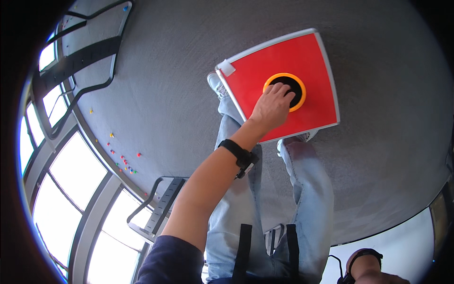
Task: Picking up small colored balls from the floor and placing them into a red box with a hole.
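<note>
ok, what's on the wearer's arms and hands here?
Left hand is bare, with no glove; a black wrist strap with a small clasp sits on that wrist, and a dark navy sleeve is pushed above the elbow. The right wrist also wears a black band with a thin cable; the right hand is out of frame.

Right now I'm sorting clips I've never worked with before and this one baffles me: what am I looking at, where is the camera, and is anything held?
One fisheye camera worn on a person's head looks down, so edges bend. The left hand reaches to a red square board on grey carpet, fingers in its orange-ringed black hole. It touches rather than lifts. The right hand sits at the lower edge, mostly cut off. Jeans-clad legs stand below; small coloured pins dot the carpet near windows.
</note>
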`<act>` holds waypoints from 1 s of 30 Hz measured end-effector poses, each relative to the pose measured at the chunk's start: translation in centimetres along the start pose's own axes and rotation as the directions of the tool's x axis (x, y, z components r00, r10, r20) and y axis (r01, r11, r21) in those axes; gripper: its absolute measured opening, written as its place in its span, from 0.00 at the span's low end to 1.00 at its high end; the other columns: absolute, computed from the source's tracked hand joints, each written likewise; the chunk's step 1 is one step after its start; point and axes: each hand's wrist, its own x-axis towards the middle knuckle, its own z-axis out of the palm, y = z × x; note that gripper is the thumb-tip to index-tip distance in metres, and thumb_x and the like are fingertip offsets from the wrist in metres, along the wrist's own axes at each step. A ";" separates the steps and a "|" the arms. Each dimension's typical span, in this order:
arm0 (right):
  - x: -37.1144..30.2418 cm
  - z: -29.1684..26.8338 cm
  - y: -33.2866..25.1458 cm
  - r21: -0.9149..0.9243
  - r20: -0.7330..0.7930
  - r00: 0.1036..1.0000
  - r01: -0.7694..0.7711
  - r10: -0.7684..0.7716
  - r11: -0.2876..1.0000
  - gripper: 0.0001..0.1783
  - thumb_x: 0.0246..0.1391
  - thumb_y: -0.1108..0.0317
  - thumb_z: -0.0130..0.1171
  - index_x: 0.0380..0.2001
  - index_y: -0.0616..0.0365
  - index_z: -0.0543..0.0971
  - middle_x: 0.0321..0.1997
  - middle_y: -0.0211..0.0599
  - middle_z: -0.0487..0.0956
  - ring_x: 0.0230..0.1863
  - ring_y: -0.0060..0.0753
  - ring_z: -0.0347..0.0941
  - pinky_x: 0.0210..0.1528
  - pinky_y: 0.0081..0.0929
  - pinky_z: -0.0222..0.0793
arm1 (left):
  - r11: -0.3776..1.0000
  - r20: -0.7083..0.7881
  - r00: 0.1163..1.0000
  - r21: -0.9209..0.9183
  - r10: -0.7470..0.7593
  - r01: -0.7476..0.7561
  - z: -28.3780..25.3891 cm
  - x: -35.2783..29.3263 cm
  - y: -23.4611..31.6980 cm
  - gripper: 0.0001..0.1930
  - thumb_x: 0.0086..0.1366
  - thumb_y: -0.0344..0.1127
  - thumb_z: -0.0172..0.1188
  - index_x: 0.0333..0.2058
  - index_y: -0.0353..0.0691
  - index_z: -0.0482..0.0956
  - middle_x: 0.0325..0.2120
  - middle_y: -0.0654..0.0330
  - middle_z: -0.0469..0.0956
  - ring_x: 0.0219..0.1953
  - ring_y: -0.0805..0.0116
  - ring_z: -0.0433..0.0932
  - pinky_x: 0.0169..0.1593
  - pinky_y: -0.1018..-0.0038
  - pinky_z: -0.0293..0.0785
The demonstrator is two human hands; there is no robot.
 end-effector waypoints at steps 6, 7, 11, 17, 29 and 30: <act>-1.9 0.0 -1.6 0.074 -0.041 0.999 0.026 -0.023 0.997 0.11 0.57 0.63 0.54 0.37 0.60 0.75 0.40 0.36 0.77 0.40 0.31 0.75 0.42 0.26 0.70 | 0.999 -0.042 0.999 -0.035 0.017 -0.018 0.1 1.4 3.8 0.14 0.59 0.30 0.55 0.45 0.37 0.75 0.50 0.53 0.71 0.57 0.58 0.65 0.62 0.64 0.58; -2.2 0.0 -1.7 0.100 -0.049 0.998 0.042 -0.037 0.994 0.11 0.58 0.63 0.54 0.37 0.60 0.75 0.40 0.36 0.77 0.40 0.30 0.75 0.42 0.26 0.70 | 1.000 -0.011 1.000 -0.014 0.012 -0.012 -0.2 1.5 4.0 0.14 0.60 0.30 0.55 0.45 0.37 0.75 0.50 0.53 0.71 0.57 0.57 0.65 0.62 0.64 0.59; -3.2 0.1 -1.8 0.188 -0.073 0.995 0.079 -0.066 0.979 0.11 0.58 0.64 0.54 0.37 0.60 0.75 0.39 0.36 0.76 0.39 0.29 0.74 0.42 0.25 0.70 | 0.999 -0.010 0.999 -0.017 -0.031 0.030 -0.2 1.6 4.6 0.13 0.61 0.31 0.55 0.45 0.37 0.75 0.51 0.52 0.70 0.57 0.56 0.64 0.61 0.62 0.61; -3.0 0.4 -2.2 0.312 -0.078 0.996 0.059 -0.036 0.948 0.10 0.58 0.64 0.54 0.37 0.60 0.75 0.37 0.35 0.76 0.39 0.27 0.73 0.41 0.24 0.69 | 0.988 0.019 0.996 -0.124 -0.092 0.094 0.2 3.0 6.1 0.14 0.61 0.32 0.53 0.45 0.36 0.75 0.51 0.51 0.70 0.57 0.54 0.64 0.60 0.63 0.61; 8.4 3.1 1.0 0.695 0.067 0.964 -0.231 0.258 0.681 0.09 0.58 0.64 0.55 0.36 0.60 0.75 0.34 0.33 0.75 0.38 0.22 0.72 0.40 0.22 0.67 | 0.914 -0.026 0.988 -0.386 -0.150 0.128 -7.0 0.8 1.2 0.10 0.61 0.29 0.55 0.40 0.34 0.77 0.42 0.48 0.75 0.46 0.53 0.75 0.52 0.64 0.72; 10.1 3.9 2.2 0.716 0.093 0.938 -0.295 0.333 0.633 0.09 0.58 0.65 0.55 0.36 0.60 0.75 0.33 0.33 0.75 0.38 0.22 0.72 0.40 0.22 0.67 | 0.896 0.039 0.984 -0.410 -0.172 0.172 -8.7 0.0 -0.3 0.09 0.61 0.29 0.55 0.40 0.34 0.77 0.41 0.48 0.76 0.46 0.53 0.76 0.52 0.64 0.72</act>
